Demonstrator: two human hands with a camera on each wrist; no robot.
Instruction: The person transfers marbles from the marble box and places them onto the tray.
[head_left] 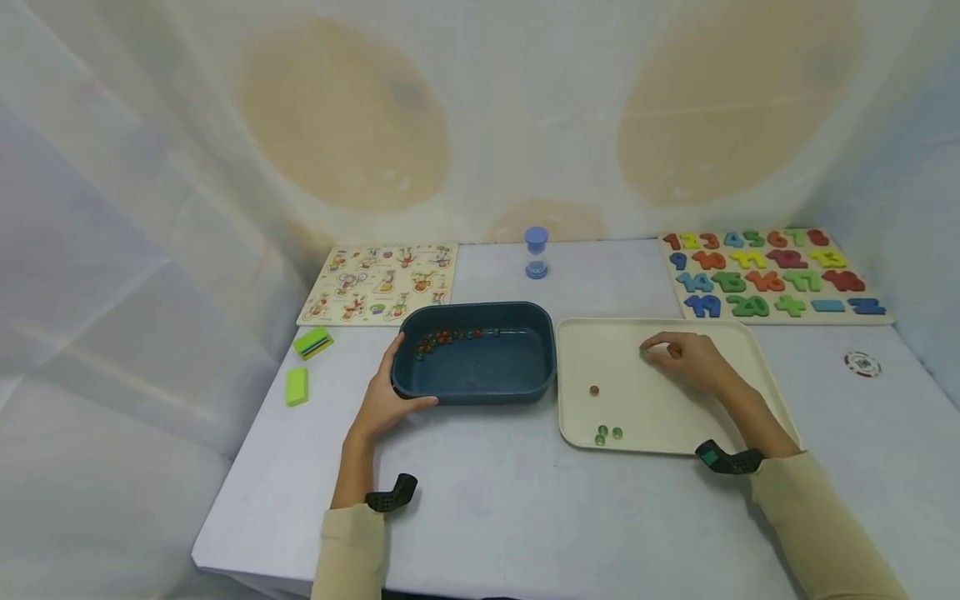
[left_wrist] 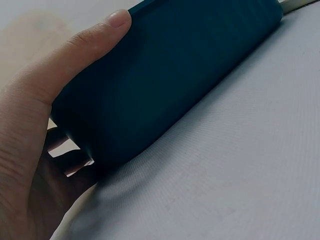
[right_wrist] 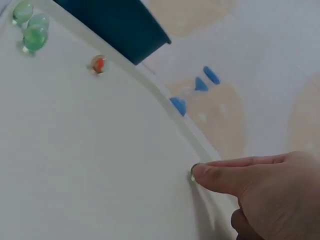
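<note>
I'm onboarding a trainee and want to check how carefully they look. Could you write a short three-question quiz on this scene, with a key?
1. Multiple choice: What does the right hand pinch?
A) a poker chip
B) a marble
C) a number piece

2. Fill in the blank: In the head view, ___ green marbles are grouped near the near left corner of the tray.

3. True or false: The left hand grips the sand timer.

Key:
1. B
2. three
3. False; it grips the dark blue tub.
</note>
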